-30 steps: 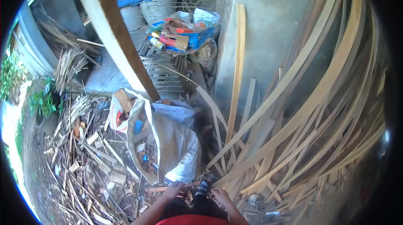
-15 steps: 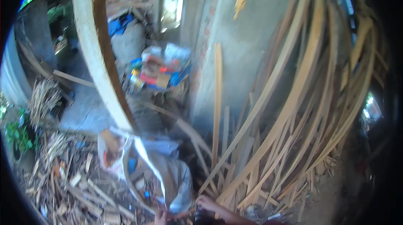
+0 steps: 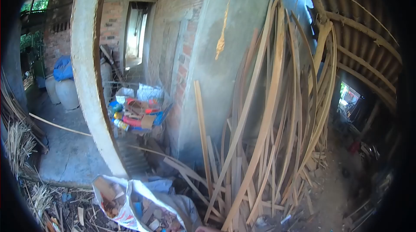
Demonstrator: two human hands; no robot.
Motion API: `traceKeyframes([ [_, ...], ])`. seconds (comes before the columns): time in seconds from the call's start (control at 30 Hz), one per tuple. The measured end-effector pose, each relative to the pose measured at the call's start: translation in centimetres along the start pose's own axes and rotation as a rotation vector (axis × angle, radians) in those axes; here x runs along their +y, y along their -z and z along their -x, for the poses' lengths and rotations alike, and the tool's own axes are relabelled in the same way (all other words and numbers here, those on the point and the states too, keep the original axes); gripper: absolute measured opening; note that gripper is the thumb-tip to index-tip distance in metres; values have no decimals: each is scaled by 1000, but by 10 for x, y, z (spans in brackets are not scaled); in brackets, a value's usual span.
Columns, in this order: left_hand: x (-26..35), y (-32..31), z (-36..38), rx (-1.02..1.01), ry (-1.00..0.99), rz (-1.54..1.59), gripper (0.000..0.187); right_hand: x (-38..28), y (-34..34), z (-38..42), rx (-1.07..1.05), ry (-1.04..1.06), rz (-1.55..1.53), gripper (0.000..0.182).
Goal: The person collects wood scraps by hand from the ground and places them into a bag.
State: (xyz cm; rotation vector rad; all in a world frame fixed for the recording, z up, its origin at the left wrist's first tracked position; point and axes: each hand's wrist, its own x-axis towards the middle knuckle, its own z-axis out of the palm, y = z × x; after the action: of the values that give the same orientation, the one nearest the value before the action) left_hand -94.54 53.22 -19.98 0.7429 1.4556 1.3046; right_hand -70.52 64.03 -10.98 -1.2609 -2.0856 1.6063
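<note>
1. At the far left, a bundle of dry stalks [image 3: 19, 146] stands at the edge of the concrete floor [image 3: 71, 156], and scraps of wood litter the ground below.
2. A blue cloth [image 3: 63, 68] lies over pale, rounded containers behind the upright post [image 3: 89, 58], which blocks part of the view there.
3. Low in front of the post's foot, the white sack [image 3: 130, 212] gapes open, holding wood pieces and a bit of blue.
4. Behind the sack, a wire-sided heap of colourful packaging [image 3: 141, 117] sits near the brick wall.
5. The left hand is out of view; its state cannot be told. What appears to be the right hand [image 3: 206, 229] shows only as a sliver at the bottom edge, just beside the sack, its pose and grip unreadable.
6. A frayed yellow rope [image 3: 221, 43] hangs before the grey wall.
7. Long wooden strips [image 3: 268, 123] lean in a tall, dense stand, crowding the space right of the sack.
</note>
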Motion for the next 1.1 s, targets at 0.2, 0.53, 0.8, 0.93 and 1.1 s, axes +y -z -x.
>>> traceKeyframes([
  [0.2, 66, -1, -6, -46, -102, 90, 33, 24, -4, 4, -89, -143, 69, 29],
  [0.53, 139, 18, 38, 113, 146, 266, 28, -10, -18, 4, -137, 26, -88, 20],
  [0.8, 123, 70, 62, 325, 113, 114, 31, -115, -25, -70, 179, -19, 263, 51],
  [0.93, 106, 82, 70, 384, 295, 53, 28, -111, -20, -111, 373, -14, 774, 58],
  [1.1, 68, 80, 67, 421, 259, -213, 30, -88, -2, -125, 69, -234, 843, 44],
])
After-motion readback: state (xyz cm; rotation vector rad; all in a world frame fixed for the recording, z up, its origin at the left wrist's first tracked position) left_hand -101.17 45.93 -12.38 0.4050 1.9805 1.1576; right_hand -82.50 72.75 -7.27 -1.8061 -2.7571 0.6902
